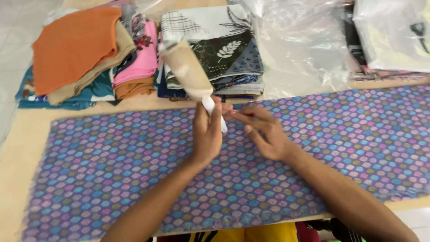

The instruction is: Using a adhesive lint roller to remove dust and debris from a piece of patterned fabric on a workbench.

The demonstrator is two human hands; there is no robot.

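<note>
Left hand [207, 134]: fingers curled in a closed grip around the white handle end of a roller; back of the hand faces the camera, thumb side toward the right hand.
Roller [188, 71]: white handle in the left grip, beige wrapped head rising up and away from the grip, tilted toward the far left; head is blurred, so its surface detail cannot be told.
Right hand [262, 132]: just beside the left grip, on its right; fingertips [233, 113] reach to the handle at the top of the grip and touch there or very nearly. Fingers lie half stretched, closed on nothing that can be seen; whether they pinch anything small cannot be told.
Patterned cloth [112, 170]: purple fabric with small coloured hexagon shapes, spread flat directly under both hands, running well out to either side of the grip; near edge frayed.
Table [20, 148]: pale tan top, bare strip showing left of the cloth and beyond it.
Folded fabrics [76, 49]: stacks beyond the grip, at the far edge of the cloth; orange and beige pile far left, pink one next, a leaf-printed stack [224, 49] right behind the roller head.
Clear plastic bags [304, 45]: beyond and right of the grip, crumpled, lying over more packed cloth.
</note>
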